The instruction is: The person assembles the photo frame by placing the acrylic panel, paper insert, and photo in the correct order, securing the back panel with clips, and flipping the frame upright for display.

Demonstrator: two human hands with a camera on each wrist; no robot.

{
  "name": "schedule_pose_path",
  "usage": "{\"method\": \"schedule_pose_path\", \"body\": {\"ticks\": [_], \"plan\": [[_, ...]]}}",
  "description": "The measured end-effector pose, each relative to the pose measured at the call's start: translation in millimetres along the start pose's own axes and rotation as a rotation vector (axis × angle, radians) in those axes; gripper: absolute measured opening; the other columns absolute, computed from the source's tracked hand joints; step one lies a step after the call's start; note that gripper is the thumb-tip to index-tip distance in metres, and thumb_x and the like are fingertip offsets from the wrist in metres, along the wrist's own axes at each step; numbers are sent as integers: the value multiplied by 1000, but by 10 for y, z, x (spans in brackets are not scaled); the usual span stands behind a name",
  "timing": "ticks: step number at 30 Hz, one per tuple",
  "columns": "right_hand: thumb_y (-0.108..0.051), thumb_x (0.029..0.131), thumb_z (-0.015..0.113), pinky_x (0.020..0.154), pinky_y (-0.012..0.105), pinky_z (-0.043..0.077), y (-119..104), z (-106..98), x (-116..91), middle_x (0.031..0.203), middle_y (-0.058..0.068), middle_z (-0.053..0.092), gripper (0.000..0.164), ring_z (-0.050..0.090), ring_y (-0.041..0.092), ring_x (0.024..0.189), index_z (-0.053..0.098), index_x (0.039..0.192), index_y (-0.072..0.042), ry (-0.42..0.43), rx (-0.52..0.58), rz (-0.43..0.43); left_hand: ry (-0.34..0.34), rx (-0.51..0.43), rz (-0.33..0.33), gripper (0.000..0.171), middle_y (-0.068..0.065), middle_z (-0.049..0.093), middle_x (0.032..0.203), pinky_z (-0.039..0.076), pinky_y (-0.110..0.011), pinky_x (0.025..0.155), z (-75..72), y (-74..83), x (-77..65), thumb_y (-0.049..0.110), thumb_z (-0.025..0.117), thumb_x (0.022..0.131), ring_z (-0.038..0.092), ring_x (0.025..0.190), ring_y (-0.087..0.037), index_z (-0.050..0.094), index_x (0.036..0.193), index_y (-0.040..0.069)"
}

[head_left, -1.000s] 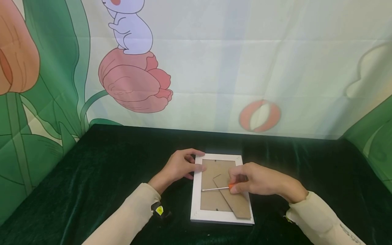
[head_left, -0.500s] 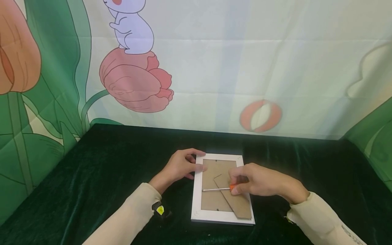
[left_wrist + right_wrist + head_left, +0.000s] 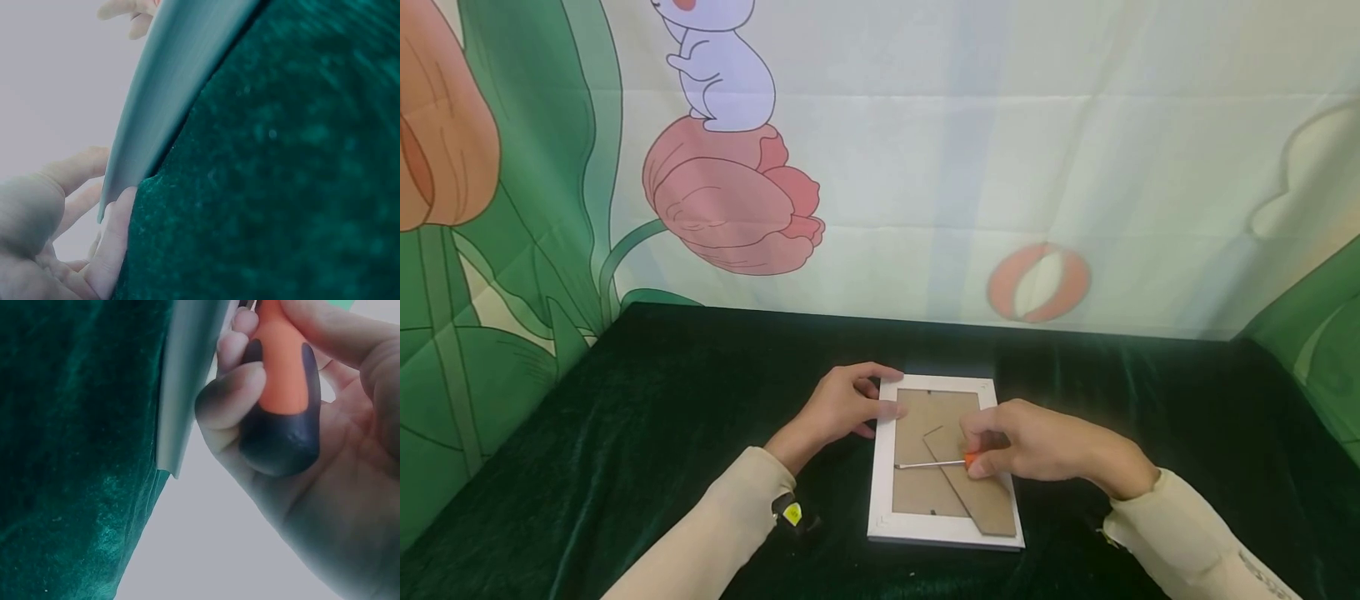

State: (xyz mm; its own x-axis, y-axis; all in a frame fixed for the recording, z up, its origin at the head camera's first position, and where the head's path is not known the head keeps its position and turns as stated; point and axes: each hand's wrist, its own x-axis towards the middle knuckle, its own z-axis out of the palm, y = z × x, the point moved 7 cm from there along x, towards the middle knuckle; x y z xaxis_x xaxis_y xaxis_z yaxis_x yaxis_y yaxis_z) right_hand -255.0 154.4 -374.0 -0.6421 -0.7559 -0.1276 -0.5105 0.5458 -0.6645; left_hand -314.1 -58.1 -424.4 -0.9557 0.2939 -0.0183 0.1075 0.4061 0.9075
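A white picture frame (image 3: 882, 492) lies face down on dark green cloth, its brown backing board (image 3: 913, 496) showing. Over the board slants a brown stand leg (image 3: 988, 504). My left hand (image 3: 842, 406) grips the frame's upper left side, thumb on the border; in the left wrist view its fingers (image 3: 115, 240) meet the frame's side edge. My right hand (image 3: 1037, 439) holds a screwdriver by its orange and black handle (image 3: 284, 375). The thin metal shaft (image 3: 931, 464) crosses the board, with its tip at the left inner edge. Small dark tabs (image 3: 933, 512) show at the opening's ends.
Dark green velvet cloth (image 3: 662, 417) covers the table around the frame. Behind it hangs a pale curtain (image 3: 887, 167) printed with tulips and a white animal. Both forearms wear cream sleeves (image 3: 715, 508).
The screwdriver and frame have shifted very slightly to the right in the head view. Both hands keep their holds.
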Motion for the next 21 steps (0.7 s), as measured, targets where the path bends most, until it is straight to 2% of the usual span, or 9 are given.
{"method": "schedule_pose_path", "body": {"ticks": [21], "plan": [[-25,96,81,82,36,56,-28,21,3,90,-13,67,14,65,10,88,67,95,-24,-7,-28,21,5,19,-11,48,-12,63,102,65,-35,67,1,-1,-5,21,89,89,71,81,-24,73,133,15]]}}
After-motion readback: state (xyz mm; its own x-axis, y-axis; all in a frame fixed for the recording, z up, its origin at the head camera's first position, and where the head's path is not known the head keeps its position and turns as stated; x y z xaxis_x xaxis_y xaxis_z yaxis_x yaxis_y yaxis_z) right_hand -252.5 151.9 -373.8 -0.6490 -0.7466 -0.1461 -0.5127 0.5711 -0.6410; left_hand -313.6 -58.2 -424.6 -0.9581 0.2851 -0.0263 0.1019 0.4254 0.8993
